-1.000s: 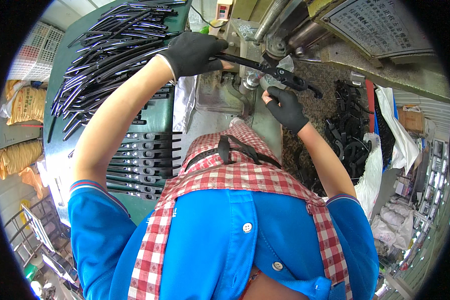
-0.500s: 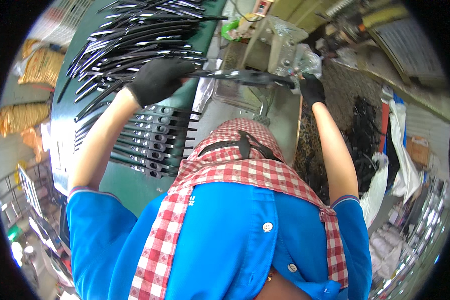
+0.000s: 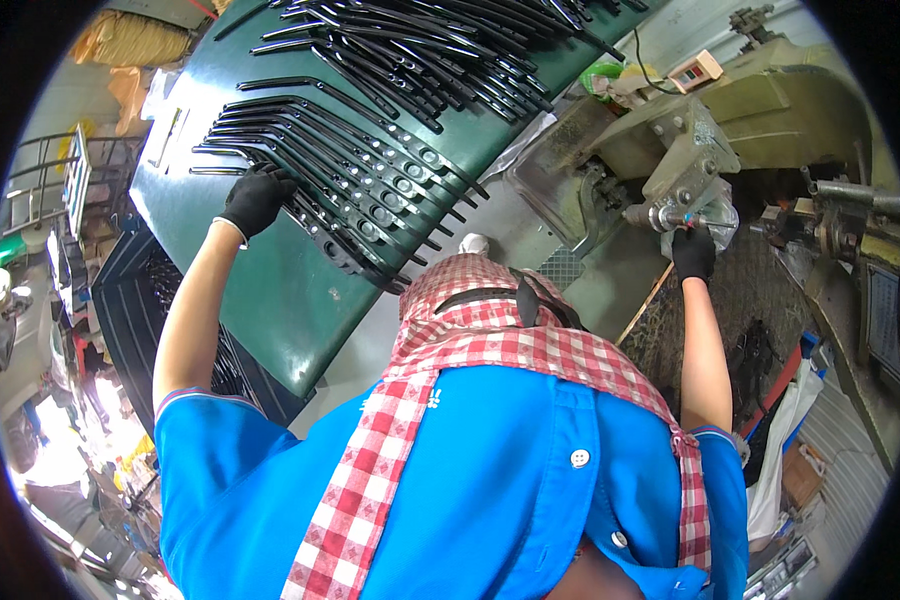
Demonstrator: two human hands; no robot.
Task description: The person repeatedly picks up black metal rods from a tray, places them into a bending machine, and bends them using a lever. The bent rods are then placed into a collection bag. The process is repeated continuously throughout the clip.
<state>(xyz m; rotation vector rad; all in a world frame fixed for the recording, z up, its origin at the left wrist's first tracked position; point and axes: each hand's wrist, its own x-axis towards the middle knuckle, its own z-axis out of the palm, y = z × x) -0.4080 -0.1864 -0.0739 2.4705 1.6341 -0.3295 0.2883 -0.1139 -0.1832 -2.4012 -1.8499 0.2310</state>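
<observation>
My left hand (image 3: 255, 198), in a black glove, is stretched out to the left. It rests on the ends of a row of long black curved strips (image 3: 350, 190) laid side by side on the green table (image 3: 270, 300), its fingers curled over one strip. My right hand (image 3: 692, 250), also gloved in black, reaches up to the metal head of the machine (image 3: 685, 165). Its fingertips touch the small round end under that head. Whether it grips anything there is hidden.
A larger heap of black strips (image 3: 440, 40) lies at the table's far end. A dark crate (image 3: 140, 300) stands left of the table. Black scrap (image 3: 740, 330) covers the tray below the machine. A metal pan (image 3: 555, 200) sits between table and machine.
My left hand has swung from the machine out to the left and down onto the row of strips, carrying the long strip away. My right hand stays at the machine head.
</observation>
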